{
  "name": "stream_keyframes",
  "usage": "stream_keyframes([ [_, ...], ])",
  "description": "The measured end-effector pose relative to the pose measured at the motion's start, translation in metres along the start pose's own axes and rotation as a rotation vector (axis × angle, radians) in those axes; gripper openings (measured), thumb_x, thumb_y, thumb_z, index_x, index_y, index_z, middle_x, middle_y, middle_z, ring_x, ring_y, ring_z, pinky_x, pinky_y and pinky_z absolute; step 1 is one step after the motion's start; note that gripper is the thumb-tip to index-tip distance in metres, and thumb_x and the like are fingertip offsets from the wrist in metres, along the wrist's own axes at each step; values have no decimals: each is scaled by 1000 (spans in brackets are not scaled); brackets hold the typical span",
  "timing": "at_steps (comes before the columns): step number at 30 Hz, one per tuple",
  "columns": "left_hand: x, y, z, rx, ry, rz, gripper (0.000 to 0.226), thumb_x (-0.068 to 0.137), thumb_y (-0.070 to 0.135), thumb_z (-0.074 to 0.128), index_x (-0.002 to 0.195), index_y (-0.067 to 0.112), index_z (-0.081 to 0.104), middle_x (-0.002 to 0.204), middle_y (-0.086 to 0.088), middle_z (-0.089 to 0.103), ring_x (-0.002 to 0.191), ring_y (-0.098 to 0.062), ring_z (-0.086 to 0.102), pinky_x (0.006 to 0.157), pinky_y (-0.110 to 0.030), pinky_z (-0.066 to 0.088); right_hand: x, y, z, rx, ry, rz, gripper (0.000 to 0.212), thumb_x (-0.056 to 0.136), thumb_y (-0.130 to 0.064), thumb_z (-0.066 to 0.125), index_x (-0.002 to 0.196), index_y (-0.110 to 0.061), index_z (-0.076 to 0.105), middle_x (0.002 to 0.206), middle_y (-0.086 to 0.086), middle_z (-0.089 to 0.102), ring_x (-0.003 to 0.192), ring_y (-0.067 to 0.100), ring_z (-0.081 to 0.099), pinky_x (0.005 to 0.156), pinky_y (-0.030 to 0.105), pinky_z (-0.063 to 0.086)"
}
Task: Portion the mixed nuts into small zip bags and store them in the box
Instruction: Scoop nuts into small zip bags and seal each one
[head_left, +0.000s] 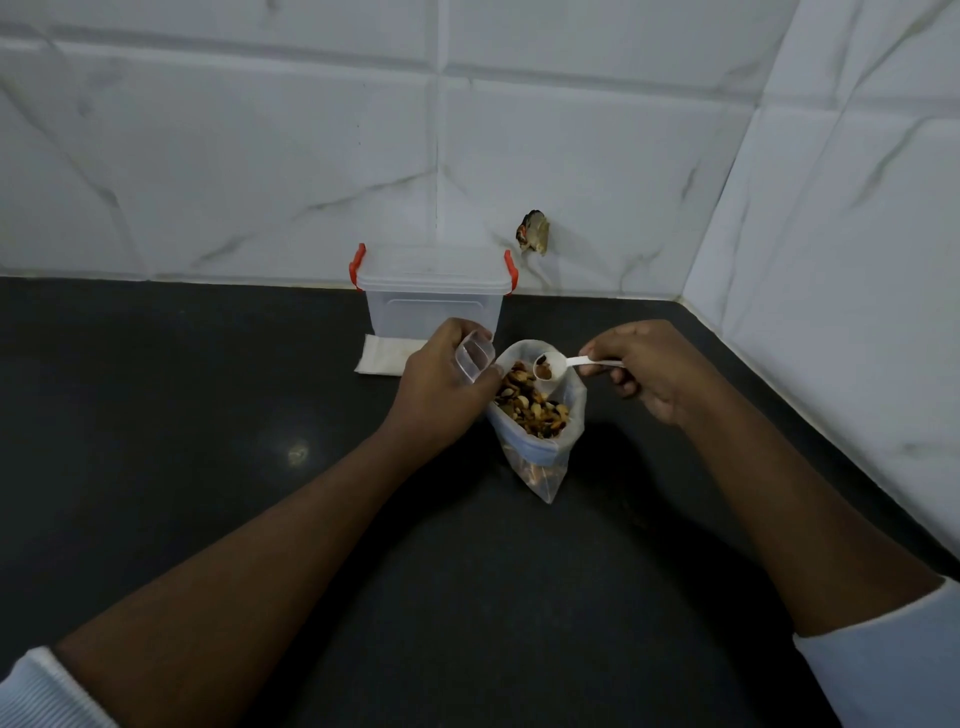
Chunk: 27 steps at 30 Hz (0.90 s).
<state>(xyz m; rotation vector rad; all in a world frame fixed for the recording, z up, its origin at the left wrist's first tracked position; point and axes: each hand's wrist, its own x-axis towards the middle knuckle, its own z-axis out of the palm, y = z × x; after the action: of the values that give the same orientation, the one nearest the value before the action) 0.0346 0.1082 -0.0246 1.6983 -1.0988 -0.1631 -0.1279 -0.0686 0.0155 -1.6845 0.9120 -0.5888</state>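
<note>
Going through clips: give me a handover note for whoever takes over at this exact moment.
Left hand grips a small clear zip bag, mouth open, seemingly empty.
Right hand pinches the white scoop by its handle; a few nuts in it, at the mouth of the large nut bag on the counter.
Box stands at the wall, lid on.
Done: one scoop loaded.
Left: tip it into the small bag, seal, open the box, store. No filled bag in view.

Left hand (447, 374) covers part of the small bag (474, 357); right hand (641, 366) swallows the end of the spoon (560, 364). Wall object (533, 232) too blurred to name. Sleeves (893, 670) run off the bottom edge.
</note>
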Motion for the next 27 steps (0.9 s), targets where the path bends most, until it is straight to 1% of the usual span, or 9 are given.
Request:
stream_keyframes([
  [5, 1, -1, 1, 35, -57, -17, 39, 91, 30, 73, 125, 28, 54, 115, 13, 62, 107, -6, 61, 89, -29, 55, -2, -7, 1, 205, -119, -11, 13, 91, -2, 61, 90, -1, 74, 80, 17, 71, 51, 8, 43, 43, 19, 29],
  [8, 2, -3, 2, 47, -74, -18, 39, 89, 30, 75, 123, 29, 54, 114, 14, 63, 109, -6, 60, 94, -37, 56, -9, -12, 9, 352, -238, -47, 15, 93, 1, 58, 96, 3, 73, 84, 19, 71, 53, 7, 42, 44, 17, 28],
  [10, 2, -3, 2, 44, -85, -27, 43, 89, 30, 76, 126, 29, 54, 118, 14, 64, 111, -6, 60, 97, -41, 55, -13, -13, 16, 369, -283, -89, 15, 95, 2, 59, 101, 4, 72, 88, 21, 71, 55, 7, 43, 47, 17, 30],
  [13, 2, -4, 2, 45, -87, -35, 48, 88, 34, 76, 129, 28, 52, 120, 12, 64, 113, -8, 60, 98, -43, 54, -17, -12, 25, 270, -271, -176, 14, 96, 1, 63, 103, 0, 75, 93, 21, 75, 57, 7, 49, 51, 18, 37],
  [18, 2, -5, 2, 23, -52, -38, 42, 87, 35, 77, 122, 29, 54, 109, 13, 66, 104, -4, 63, 94, -43, 56, -18, -9, 25, -15, -216, -454, 17, 95, -1, 68, 104, -9, 79, 73, 0, 73, 66, 9, 61, 61, 21, 51],
  [21, 1, -6, 1, 15, -34, -15, 36, 86, 29, 78, 114, 29, 55, 103, 13, 65, 97, -3, 63, 89, -41, 58, -18, -8, 25, -216, -243, -585, 23, 93, -1, 70, 107, -15, 81, 94, -2, 79, 87, 11, 73, 80, 26, 58],
  [23, 0, -7, 2, 11, -22, 1, 36, 85, 26, 78, 113, 29, 55, 102, 12, 64, 96, -5, 63, 86, -40, 58, -19, -8, 25, -299, -256, -636, 25, 92, 0, 70, 108, -16, 81, 104, -6, 79, 101, 9, 73, 91, 28, 58],
  [25, 0, -7, 2, 10, -22, 8, 38, 86, 25, 78, 115, 29, 54, 105, 11, 63, 98, -7, 63, 86, -39, 58, -18, -9, 25, -307, -248, -668, 24, 91, 0, 71, 107, -15, 80, 107, -8, 79, 104, 8, 72, 93, 28, 58],
  [27, 1, -7, 2, 15, -30, 6, 40, 87, 27, 77, 120, 28, 54, 110, 12, 63, 102, -7, 61, 88, -36, 56, -18, -12, 21, -289, -212, -674, 23, 91, 0, 71, 106, -15, 80, 103, -8, 79, 99, 8, 72, 87, 23, 56],
])
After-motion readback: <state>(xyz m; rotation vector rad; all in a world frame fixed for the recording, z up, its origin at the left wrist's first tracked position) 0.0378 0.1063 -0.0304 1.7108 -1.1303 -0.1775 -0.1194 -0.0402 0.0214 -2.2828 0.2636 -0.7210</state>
